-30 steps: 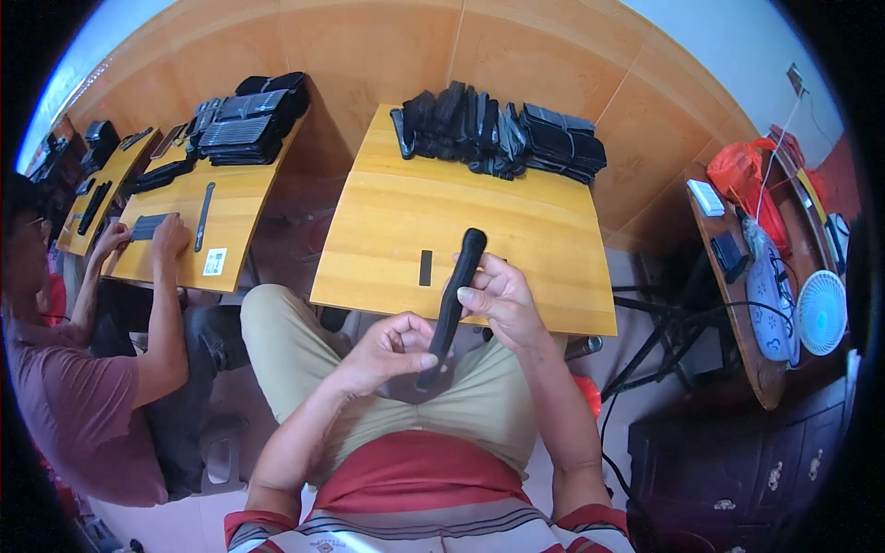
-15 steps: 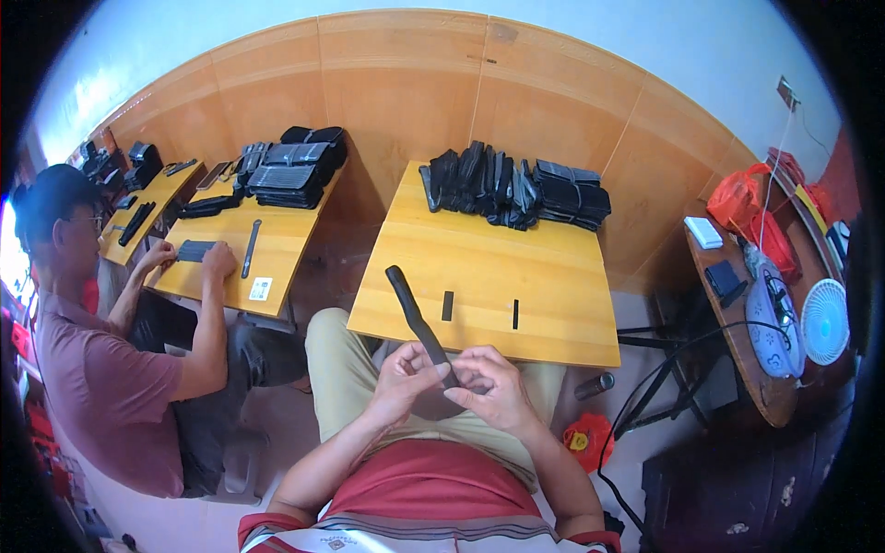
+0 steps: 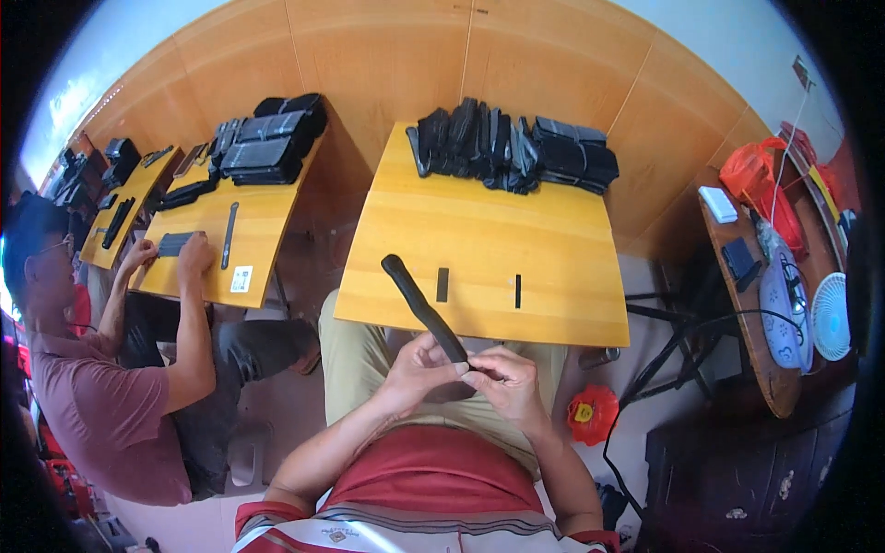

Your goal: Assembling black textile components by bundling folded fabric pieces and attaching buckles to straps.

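Observation:
A long, narrow black strip (image 3: 417, 302), soft-looking and rounded at its far end, slants up and left from my hands over the table's near edge. My left hand (image 3: 420, 376) is closed round its lower part, thumb along it. Thumb and fingers of my right hand (image 3: 507, 380) pinch the strip's near end, close beside the left thumb. Two short dark pieces lie flat on the yellow table (image 3: 387, 217) beyond my hands: a wider one (image 3: 442, 285) and a thinner one (image 3: 518, 291).
Black strips (image 3: 475, 147) and a tied black stack (image 3: 576, 157) line the table's far edge. At left, a co-worker (image 3: 111, 387) handles a dark flat piece (image 3: 177, 244) at another table. A brown side table (image 3: 782, 392) with a small fan (image 3: 831, 318) stands right.
My view has tilted and shifted, so the tables sit higher in the picture. My right fingers, loosely raised beside the strip before, have closed in on its near end.

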{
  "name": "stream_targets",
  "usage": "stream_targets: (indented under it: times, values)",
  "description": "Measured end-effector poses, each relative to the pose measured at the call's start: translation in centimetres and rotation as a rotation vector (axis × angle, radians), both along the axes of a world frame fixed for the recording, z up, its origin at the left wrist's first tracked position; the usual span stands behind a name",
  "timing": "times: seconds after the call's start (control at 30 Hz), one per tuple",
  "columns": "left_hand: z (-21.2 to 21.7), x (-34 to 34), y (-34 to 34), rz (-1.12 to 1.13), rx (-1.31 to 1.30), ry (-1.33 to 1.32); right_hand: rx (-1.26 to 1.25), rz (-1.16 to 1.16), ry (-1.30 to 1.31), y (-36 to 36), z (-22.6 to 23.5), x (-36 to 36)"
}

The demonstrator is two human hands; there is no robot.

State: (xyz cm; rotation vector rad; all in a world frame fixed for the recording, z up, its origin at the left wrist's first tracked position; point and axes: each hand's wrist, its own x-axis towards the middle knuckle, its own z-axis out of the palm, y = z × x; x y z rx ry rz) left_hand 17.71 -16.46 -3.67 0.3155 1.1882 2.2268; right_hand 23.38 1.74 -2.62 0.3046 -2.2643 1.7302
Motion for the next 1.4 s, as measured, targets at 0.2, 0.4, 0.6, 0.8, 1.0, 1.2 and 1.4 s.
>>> stream_targets:
  times: [0.2, 0.4, 0.6, 0.8, 1.0, 1.2, 1.4]
  values:
    - [-0.6, -1.1, -0.4, 0.022, 0.004, -0.020, 0.098, 0.018, 0.053, 0.2, -1.2, -1.9]
    - [-0.9, -2.1, -1.6, 0.097, -0.011, -0.107, 0.073, 0.152, -0.081, -0.1, -1.3, -3.7]
    - [-1.7, -2.4, -2.5, 0.106, 0.017, -0.172, 0.038, 0.234, -0.139, -0.3, -2.4, -5.1]
    - [-2.6, -2.8, -2.5, 0.095, 0.011, -0.189, -0.044, 0.272, -0.133, 0.0, -3.8, -5.6]
    - [-2.4, -3.2, -2.0, 0.071, -0.015, -0.203, -0.069, 0.253, -0.126, 0.4, -4.0, -5.6]
    - [-2.6, -3.3, -1.5, 0.075, -0.009, -0.227, -0.095, 0.237, -0.121, 0.6, -4.4, -5.5]
    - [-2.7, -3.1, -1.2, 0.128, 0.004, -0.188, -0.080, 0.232, -0.132, 0.3, -4.0, -5.5]
